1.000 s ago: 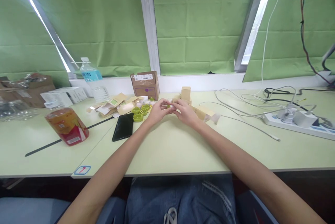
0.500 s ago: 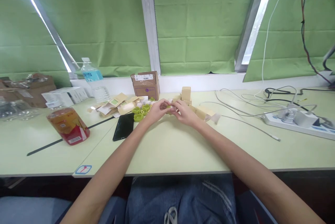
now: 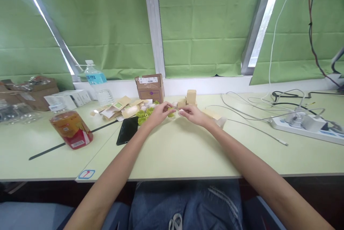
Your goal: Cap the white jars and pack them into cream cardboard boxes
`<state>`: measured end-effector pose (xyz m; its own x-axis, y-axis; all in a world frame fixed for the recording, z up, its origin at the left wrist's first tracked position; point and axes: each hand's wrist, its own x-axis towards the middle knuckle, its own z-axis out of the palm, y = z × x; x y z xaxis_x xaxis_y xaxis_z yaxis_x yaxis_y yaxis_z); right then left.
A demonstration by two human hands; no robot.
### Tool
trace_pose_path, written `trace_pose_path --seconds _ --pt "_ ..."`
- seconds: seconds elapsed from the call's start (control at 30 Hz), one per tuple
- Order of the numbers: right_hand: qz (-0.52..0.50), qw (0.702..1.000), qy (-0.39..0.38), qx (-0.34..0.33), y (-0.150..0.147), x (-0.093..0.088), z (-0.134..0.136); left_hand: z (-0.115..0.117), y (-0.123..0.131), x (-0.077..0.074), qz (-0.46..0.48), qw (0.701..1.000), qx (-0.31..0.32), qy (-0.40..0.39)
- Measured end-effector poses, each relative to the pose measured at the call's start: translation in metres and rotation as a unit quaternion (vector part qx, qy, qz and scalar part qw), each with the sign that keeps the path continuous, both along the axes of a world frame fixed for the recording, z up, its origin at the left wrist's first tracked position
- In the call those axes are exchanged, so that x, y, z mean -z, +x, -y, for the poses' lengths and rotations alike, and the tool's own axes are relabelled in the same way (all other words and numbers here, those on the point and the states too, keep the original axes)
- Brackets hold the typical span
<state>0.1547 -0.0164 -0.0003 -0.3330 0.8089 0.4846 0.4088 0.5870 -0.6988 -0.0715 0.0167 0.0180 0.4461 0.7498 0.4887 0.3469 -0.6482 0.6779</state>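
Observation:
My left hand (image 3: 160,112) is closed around a small yellow-green piece (image 3: 171,113), which shows past the fingertips. A short gap to the right, my right hand (image 3: 191,113) pinches a small white piece (image 3: 181,111), too small to name. Several yellow-green cup-like pieces (image 3: 142,116) lie on the table beside my left hand, with white bits among them. Behind my right hand a small tan box (image 3: 191,96) stands upright by other small boxes (image 3: 182,102). An opened tan carton (image 3: 213,114) and a clear wrapper (image 3: 221,121) lie near my right wrist.
A black phone-like slab (image 3: 127,130) lies left of my left forearm. Flattened cartons (image 3: 116,107), a brown box (image 3: 150,89), a water bottle (image 3: 98,82) and an orange-red drink bottle (image 3: 71,129) stand or lie leftward. Cables (image 3: 252,115) and a power strip (image 3: 309,127) spread at right.
My hands have moved apart from touching. The yellow-green piece now shows at my left fingers, and a white piece has come away in my right hand.

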Motion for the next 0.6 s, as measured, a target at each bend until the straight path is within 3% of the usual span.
trace_pose_path --seconds 0.1,0.2,0.4,0.6 --pt "-0.179 0.978 -0.102 -0.015 0.004 0.000 -0.002 -0.006 -0.004 0.003 0.083 0.995 -0.011 -0.057" --pt "-0.292 0.948 -0.125 -0.036 0.000 -0.002 -0.003 -0.005 0.003 0.007 0.131 0.986 0.020 -0.100" --pt "-0.274 0.960 -0.061 0.002 -0.014 0.001 -0.001 0.001 0.024 0.018 0.193 0.966 0.066 -0.159" --pt "-0.205 0.978 -0.038 0.004 -0.014 0.005 -0.001 -0.003 0.026 0.020 0.205 0.964 0.053 -0.159"
